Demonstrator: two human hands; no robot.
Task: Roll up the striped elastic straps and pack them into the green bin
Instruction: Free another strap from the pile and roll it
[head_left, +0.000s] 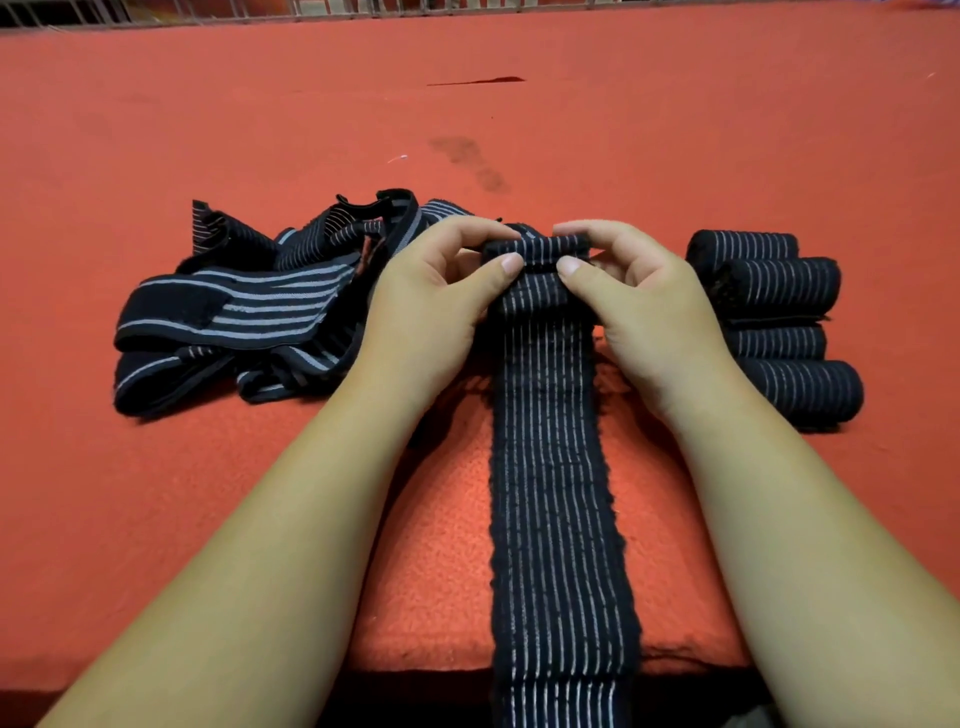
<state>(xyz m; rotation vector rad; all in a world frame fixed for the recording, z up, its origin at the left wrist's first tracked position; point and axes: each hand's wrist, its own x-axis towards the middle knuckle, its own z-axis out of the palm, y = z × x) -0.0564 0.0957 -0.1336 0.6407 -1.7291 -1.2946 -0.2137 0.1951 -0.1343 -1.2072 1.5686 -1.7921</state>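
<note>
A dark striped elastic strap (556, 467) lies flat on the red cloth, running from the near table edge away from me. Its far end is curled into a small roll (540, 249). My left hand (441, 291) pinches the roll's left side, thumb on top of the strap. My right hand (639, 291) pinches its right side the same way. To the left lies a loose tangled heap of unrolled striped straps (249, 306). To the right sit several finished rolls (779, 317), packed side by side. No green bin is in view.
The red cloth table (519, 119) stretches far ahead, with a dark stain (470, 161) and a dark slit (478, 81) further back. A metal wire grid (363, 10) runs along the far edge. The strap hangs over the near table edge (415, 670).
</note>
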